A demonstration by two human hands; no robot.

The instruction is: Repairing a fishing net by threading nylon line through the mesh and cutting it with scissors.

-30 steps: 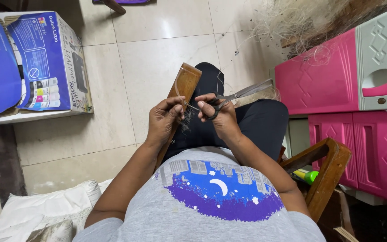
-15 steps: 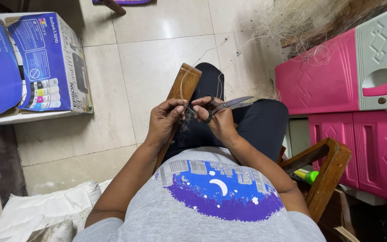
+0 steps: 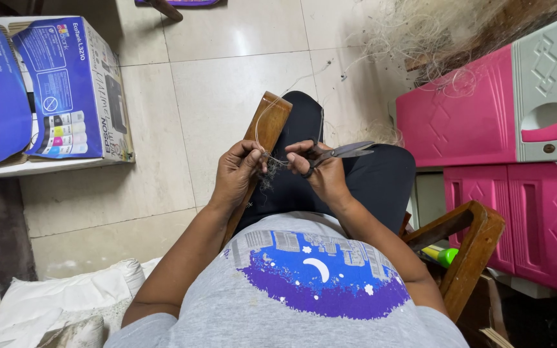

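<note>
A person sits in a wooden chair (image 3: 478,238) and looks down at both hands in the lap. The left hand (image 3: 236,174) is curled shut. Its fingertips pinch a thin pale thread (image 3: 262,125). The thread loops up over a brown wooden stick (image 3: 269,125) and comes back down to the hand. The stick's long way runs from the left hand up and away, tilted a little to the right.

The right hand (image 3: 323,177) is closed around the handles of the scissors (image 3: 340,153). The blades look shut, or nearly shut, and point out to the right, almost flat. So the scissors point away from the thread, not at it.

The two hands are very close, nearly touching at the fingertips. The thread is pinched right between them, with a small dark fuzzy bit hanging just under. The left hand is the one that has the thread. The right hand's fingers are just beside it.

Half a second ago the scissors pointed a bit more upward, and a second ago they were tipped up higher and stuck out farther. Now they lie flatter. The hands have also come a little closer together. The stick is in about the same place.

A blue and white cardboard box (image 3: 53,90) sits on the floor to the left. Pink plastic drawers (image 3: 485,109) stand to the right.
</note>
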